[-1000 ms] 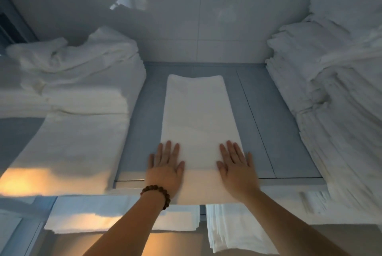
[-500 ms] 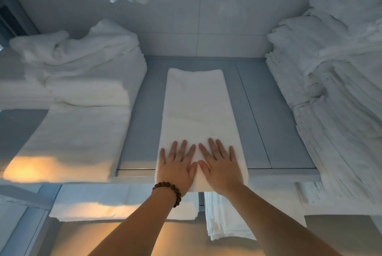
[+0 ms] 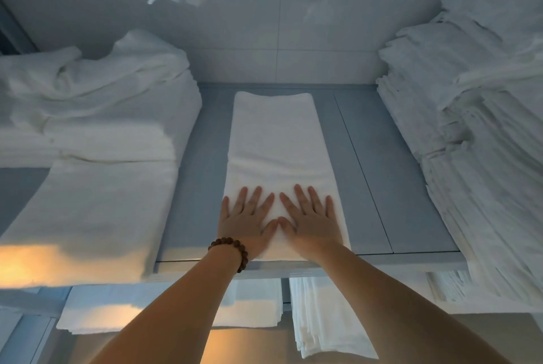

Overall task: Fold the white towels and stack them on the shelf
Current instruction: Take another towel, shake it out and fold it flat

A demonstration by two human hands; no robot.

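White folded terry towel got pushed fully onto the grey shelf, overhang gone. Left hand and right hand slid together, flat, thumbs touching. Looks placed.

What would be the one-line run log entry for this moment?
stage: pressing towel flat | left hand: flat on folded towel | right hand: flat on same towel | towel: lies on shelf
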